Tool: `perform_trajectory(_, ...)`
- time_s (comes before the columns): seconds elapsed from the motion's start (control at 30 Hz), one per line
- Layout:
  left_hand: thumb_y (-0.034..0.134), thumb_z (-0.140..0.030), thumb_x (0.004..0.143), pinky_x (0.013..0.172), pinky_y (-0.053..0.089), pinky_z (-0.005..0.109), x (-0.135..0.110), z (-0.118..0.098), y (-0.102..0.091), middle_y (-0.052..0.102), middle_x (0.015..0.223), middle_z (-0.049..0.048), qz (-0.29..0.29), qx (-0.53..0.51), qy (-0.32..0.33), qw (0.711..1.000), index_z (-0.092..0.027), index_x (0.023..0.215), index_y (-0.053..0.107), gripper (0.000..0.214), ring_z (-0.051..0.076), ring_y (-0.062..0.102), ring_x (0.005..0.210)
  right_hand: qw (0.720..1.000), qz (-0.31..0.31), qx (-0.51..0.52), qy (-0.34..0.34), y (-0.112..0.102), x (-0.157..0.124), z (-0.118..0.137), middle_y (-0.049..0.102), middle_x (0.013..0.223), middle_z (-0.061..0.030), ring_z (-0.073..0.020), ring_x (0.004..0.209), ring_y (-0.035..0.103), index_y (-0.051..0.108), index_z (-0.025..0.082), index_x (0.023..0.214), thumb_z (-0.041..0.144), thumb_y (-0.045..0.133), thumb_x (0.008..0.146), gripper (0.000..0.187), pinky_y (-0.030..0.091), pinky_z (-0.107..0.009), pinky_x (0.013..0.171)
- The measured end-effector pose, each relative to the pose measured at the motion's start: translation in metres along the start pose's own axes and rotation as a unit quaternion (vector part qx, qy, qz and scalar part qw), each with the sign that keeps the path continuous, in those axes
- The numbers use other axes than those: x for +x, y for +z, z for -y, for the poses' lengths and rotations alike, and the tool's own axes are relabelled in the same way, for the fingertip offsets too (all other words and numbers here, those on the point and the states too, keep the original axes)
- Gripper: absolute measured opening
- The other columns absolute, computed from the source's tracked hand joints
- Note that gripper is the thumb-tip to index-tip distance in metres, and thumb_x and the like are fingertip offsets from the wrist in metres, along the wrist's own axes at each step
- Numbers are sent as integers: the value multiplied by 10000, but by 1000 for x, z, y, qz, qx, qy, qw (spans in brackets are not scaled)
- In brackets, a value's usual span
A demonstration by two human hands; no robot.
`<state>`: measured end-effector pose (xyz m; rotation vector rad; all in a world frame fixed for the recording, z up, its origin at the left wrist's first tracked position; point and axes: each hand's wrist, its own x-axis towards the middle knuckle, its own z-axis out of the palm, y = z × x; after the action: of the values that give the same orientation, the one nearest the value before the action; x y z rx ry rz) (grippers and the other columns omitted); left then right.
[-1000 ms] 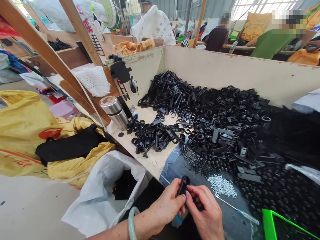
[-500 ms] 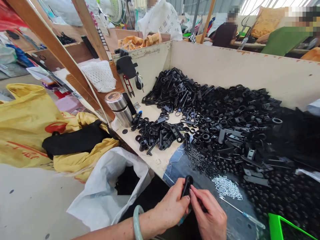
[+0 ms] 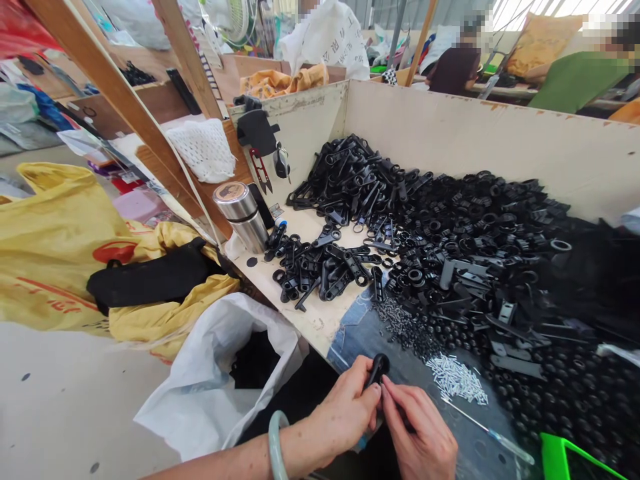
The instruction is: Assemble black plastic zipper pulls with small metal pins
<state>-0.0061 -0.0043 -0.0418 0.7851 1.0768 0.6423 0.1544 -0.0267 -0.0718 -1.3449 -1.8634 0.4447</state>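
Observation:
My left hand [image 3: 343, 415], a pale green bangle on its wrist, is closed around a black plastic part [image 3: 381, 364] with a rounded, ring-like end pointing up. Against the near side of that part, the thumb and fingertips of my right hand [image 3: 423, 427] are pinched together; whatever they hold is too small or hidden. Just beyond the hands lie a heap of small silver pins [image 3: 456, 380] and a pile of tiny dark pieces [image 3: 405, 328]. A screwdriver [image 3: 493, 433] with a clear handle rests right of my right hand.
Black lever-like parts [image 3: 325, 270] and a larger heap of black parts [image 3: 465, 220] fill the walled bench. Black balls [image 3: 565, 400] and a green frame [image 3: 553, 457] are at right. A steel flask [image 3: 241, 217] stands left, above an open white sack [image 3: 200, 387]. Two people sit beyond the back wall.
The black part has tilted slightly in my left hand, its ring end turning to the right. My right fingertips stay pinched against it. The whole view has shifted a little.

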Motion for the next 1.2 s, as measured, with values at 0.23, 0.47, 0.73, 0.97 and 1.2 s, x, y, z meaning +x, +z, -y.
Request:
perform_trajectory(0.23, 459, -239, 945, 517, 367, 218, 3, -1, 1, 540, 738, -50, -27, 115, 33, 992, -232, 991, 493, 58, 87, 478, 504, 1000, 0, -7, 4, 1, 0, 1, 728, 907, -36, -156, 776, 719, 726, 232, 1111, 284, 607, 1000, 171, 576, -242, 739)
perform_trajectory(0.47, 454, -253, 943, 512, 349, 215, 4, -1, -4, 494, 677, -69, -21, 121, 28, 992, -233, 997, 481, 63, 93, 454, 496, 997, 3, -52, -59, 1, 4, -2, 703, 841, -38, -158, 734, 691, 700, 218, 1052, 239, 602, 996, 115, 562, -261, 716)
perform_trajectory(0.73, 473, -232, 927, 776, 403, 292, 3, -1, -10, 575, 877, 5, -22, 200, 51, 978, -246, 1013, 504, 92, 193, 542, 853, 991, 39, -66, -109, -12, 28, 6, 629, 734, -7, -141, 639, 624, 643, 223, 912, 210, 528, 1017, 156, 510, -256, 626)
perform_trajectory(0.97, 456, -220, 939, 940, 377, 353, 2, 1, -7, 599, 1102, 74, -30, 232, 48, 971, -244, 1105, 487, 171, 250, 550, 1073, 980, 72, -117, -143, -15, 40, 5, 602, 721, -8, -144, 630, 602, 632, 216, 884, 209, 436, 1047, 255, 486, -263, 614)
perform_trajectory(1.2, 478, -202, 920, 719, 416, 289, 6, -2, -5, 572, 829, 0, -27, 171, 64, 983, -237, 977, 465, 68, 171, 547, 744, 974, 88, -156, -138, -13, 41, 6, 584, 705, -8, -148, 623, 585, 607, 218, 831, 227, 392, 1060, 314, 455, -265, 601)
